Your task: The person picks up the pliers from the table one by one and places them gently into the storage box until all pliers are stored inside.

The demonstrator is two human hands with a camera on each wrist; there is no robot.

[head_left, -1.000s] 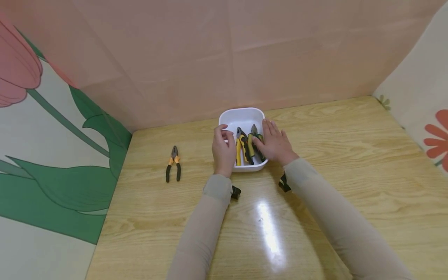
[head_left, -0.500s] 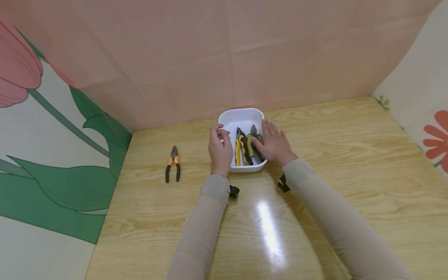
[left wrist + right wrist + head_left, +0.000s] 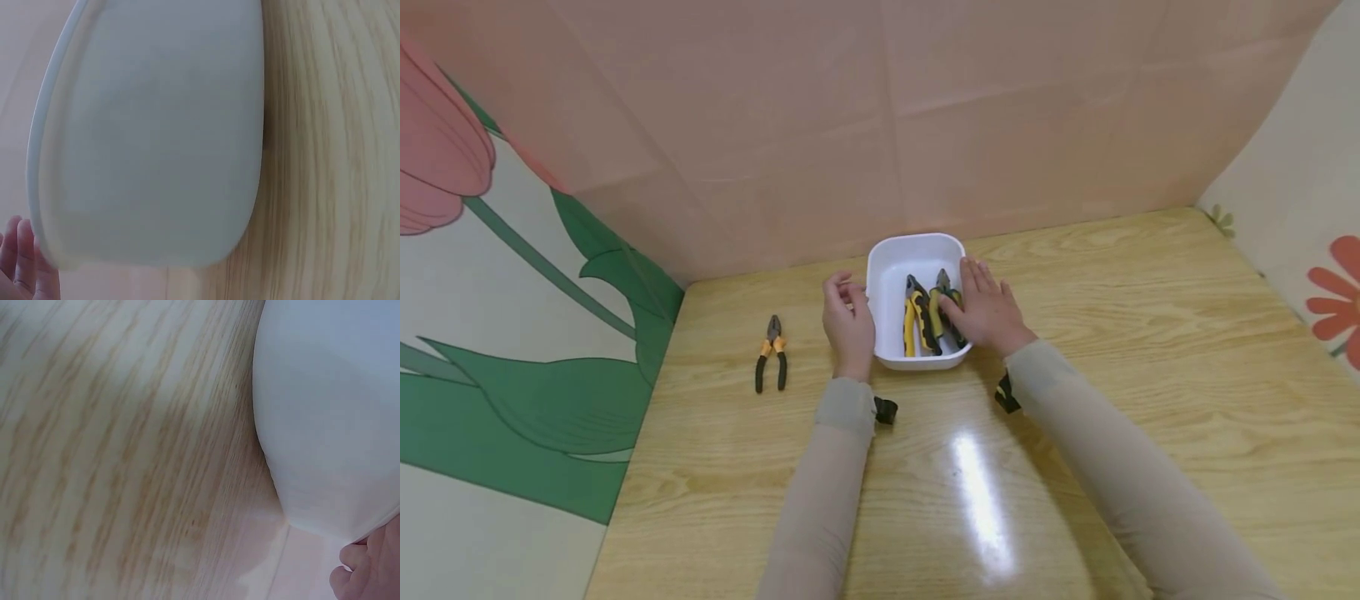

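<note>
A white plastic container sits on the table with two pairs of pliers inside. One pair of pliers has yellow-and-black handles; beside it lies a pair with green-and-black handles, partly hidden. My right hand rests along the right rim with straight fingers, its thumb reaching inside over the green pliers. Just left of the container is my left hand, fingers loosely bent and holding nothing. In the left wrist view its fingers show near the container wall.
Farther left on the wooden table lie pliers with orange-and-black handles, jaws toward the back. A pinkish backdrop rises behind the container. Flower-printed panels border the left and right sides.
My left hand has moved left, from over the container's left rim to just outside it. The right hand, the container and the pliers stay about where they were.
</note>
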